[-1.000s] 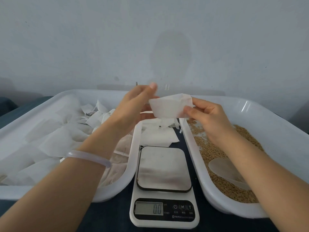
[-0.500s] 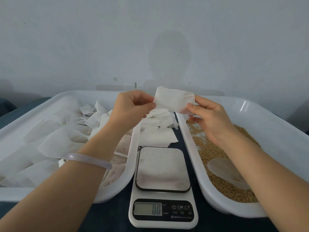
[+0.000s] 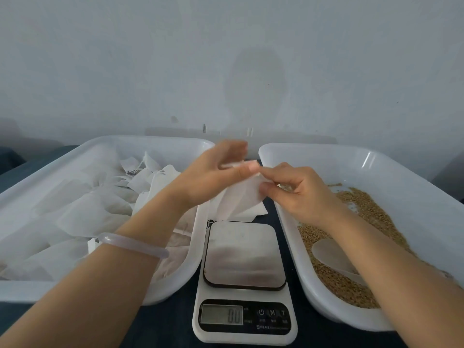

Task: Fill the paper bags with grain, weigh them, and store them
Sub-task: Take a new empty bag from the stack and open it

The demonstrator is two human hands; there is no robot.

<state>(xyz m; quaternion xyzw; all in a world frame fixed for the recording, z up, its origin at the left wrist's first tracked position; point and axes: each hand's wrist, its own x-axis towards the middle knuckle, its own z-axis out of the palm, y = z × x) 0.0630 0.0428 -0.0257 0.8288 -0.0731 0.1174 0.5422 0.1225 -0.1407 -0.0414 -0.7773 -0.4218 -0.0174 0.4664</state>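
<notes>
1. The left tray (image 3: 150, 140), white plastic, sits on the dark bench (image 3: 163, 325) and is heaped with empty paper bags (image 3: 88, 212).
2. The left hand (image 3: 211, 177), with a pale bangle (image 3: 133, 244) on its wrist, pinches the top edge of one paper bag (image 3: 241, 199) between thumb and fingertips.
3. That bag hangs in the air between the two trays, beyond the scale (image 3: 243, 252).
4. The scale's display (image 3: 222, 315) reads "00". Beside it are a power symbol, "M" and "T" — the smaller print is too small to read.
5. The right hand (image 3: 298, 194), fingers curled, pinches the bag's right side.
6. The right tray (image 3: 401, 187) holds grain (image 3: 334, 285). A translucent scoop (image 3: 329, 252) lies on it, partly under the right forearm.
</notes>
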